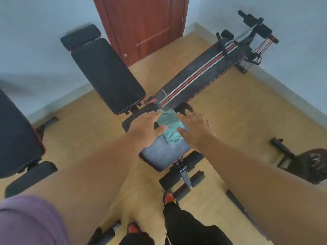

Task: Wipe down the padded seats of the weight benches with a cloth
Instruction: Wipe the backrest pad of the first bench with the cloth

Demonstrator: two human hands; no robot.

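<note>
A teal cloth [171,126] lies on the black padded seat [164,156] of the middle weight bench, near where the seat meets the striped back pad [200,78]. My left hand [146,126] is at the cloth's left edge, fingers straight and spread. At the cloth's right edge my right hand [196,129] is held the same way, fingers straight. Neither hand grips the cloth; whether the palms touch the seat is unclear. A second bench pad [108,75] stands tilted to the left, and a third pad [16,135] is at the far left edge.
A red-brown door [141,23] is at the back wall. Bench frame legs and foam rollers [182,179] stick out over the wooden floor near my feet [169,198]. A dark piece of equipment [307,165] sits at the right. Resistance cords [265,46] hang at the striped bench's far end.
</note>
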